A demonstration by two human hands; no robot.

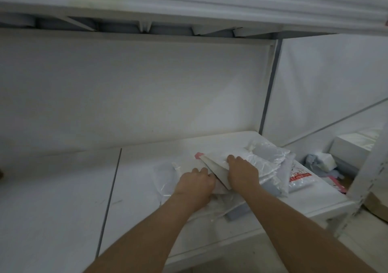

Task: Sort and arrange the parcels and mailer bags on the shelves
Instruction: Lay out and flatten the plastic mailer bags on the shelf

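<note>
both hands worked at the right end of the lower shelf. left hand point(195, 183) lay knuckles-up with its fingers curled down onto the pile, their tips tucked under the lifted edge of a flat white mailer; whether they actually pinched anything could not be told. right hand point(242, 173) gripped that flat white mailer point(216, 167) along its right side, fingers curled over the top face, the mailer tilted with its left edge raised.

white shelf point(147, 167) ran wide across the view, its boards meeting at a dark seam point(111, 190), with a plain white back panel point(126, 87) behind and the underside of the upper shelf point(147, 5) overhead. a grey upright post point(269, 87) stood at the shelf's right rear corner.

pile of mailer bags point(266, 163) sat at the shelf's right end, touching and overlapping one another: crinkled clear plastic bags point(264, 153) on top just right of the right hand, a bag with red print point(299, 178) at the far right edge, and a grey bag point(238, 211) poking out toward the front under the right forearm. a clear flat bag point(165, 172) lay under and left of the left hand.

a small pink tag point(198, 155) showed at the far corner of the tilted mailer.

beyond the shelf, low on the right, more blurred white and blue packages point(321, 161) lay.
</note>
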